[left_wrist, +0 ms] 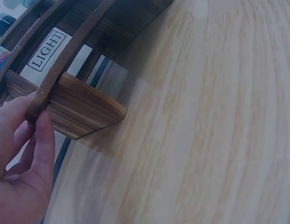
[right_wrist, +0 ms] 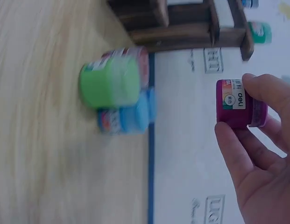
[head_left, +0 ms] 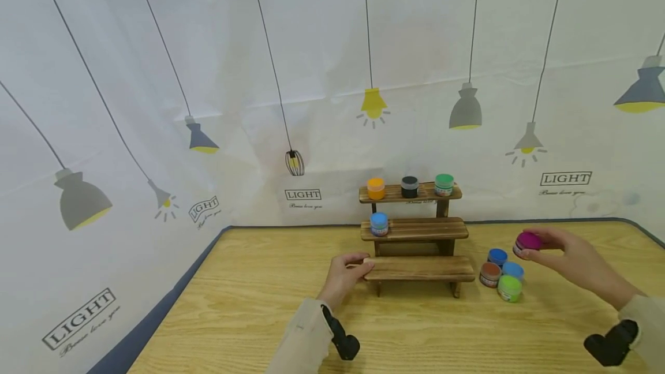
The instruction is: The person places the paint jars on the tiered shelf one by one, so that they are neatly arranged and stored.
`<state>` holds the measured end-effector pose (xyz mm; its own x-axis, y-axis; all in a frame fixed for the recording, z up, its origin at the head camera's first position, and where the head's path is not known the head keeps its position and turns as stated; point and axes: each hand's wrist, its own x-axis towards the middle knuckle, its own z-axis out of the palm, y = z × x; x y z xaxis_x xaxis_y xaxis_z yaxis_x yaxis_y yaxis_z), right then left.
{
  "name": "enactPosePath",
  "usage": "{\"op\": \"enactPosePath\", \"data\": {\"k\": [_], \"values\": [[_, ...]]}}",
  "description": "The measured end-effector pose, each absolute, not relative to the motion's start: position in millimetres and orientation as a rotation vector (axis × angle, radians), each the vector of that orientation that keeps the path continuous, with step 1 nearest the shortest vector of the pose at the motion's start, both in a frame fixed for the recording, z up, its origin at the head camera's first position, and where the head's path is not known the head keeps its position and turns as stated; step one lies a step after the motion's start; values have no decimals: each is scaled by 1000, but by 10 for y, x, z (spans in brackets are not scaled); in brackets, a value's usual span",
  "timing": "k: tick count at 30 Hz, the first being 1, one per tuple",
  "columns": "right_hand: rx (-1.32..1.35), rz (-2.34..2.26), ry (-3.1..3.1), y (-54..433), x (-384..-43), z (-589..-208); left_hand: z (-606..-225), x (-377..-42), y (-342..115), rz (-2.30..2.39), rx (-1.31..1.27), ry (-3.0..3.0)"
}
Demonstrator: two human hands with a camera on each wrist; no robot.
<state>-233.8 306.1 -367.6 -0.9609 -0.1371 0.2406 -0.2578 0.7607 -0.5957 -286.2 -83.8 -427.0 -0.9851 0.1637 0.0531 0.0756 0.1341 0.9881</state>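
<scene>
My right hand (head_left: 576, 255) holds a magenta paint jar (head_left: 527, 241) above the table's right side, thumb and fingers around it; its label shows in the right wrist view. With my left hand (head_left: 339, 277) I pinch the left end of the bottom step of a three-step wooden stand (head_left: 421, 269). An orange jar (head_left: 376, 189), a black jar (head_left: 410, 187) and a green jar (head_left: 444, 185) line the top step. On the middle step, at its left end, sits a light blue jar (head_left: 379, 224). The bottom step bears no jar.
Right of the stand, a dark blue jar (head_left: 497, 257), a brown jar (head_left: 490, 275), another light blue jar (head_left: 513, 272) and a lime green jar (head_left: 510, 289) cluster on the wooden table (head_left: 249, 305). A wall cloth (head_left: 322, 131) printed with lamps hangs behind.
</scene>
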Motion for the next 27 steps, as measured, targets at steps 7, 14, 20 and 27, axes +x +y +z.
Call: {"op": "enactPosePath", "data": {"k": [7, 14, 20, 27], "values": [[516, 959, -2695, 2707, -2369, -3518, -4238, -2822, -831, 2017, 238, 2302], [677, 1012, -2664, 2361, -2458, -3416, -4081, -2717, -800, 1998, 215, 2304], [791, 1045, -2623, 2101, -2578, -3351, -4179, -2796, -803, 2024, 211, 2285], [797, 1090, -2621, 1853, -2754, -3340, -4273, -2865, -817, 2033, 213, 2297]]}}
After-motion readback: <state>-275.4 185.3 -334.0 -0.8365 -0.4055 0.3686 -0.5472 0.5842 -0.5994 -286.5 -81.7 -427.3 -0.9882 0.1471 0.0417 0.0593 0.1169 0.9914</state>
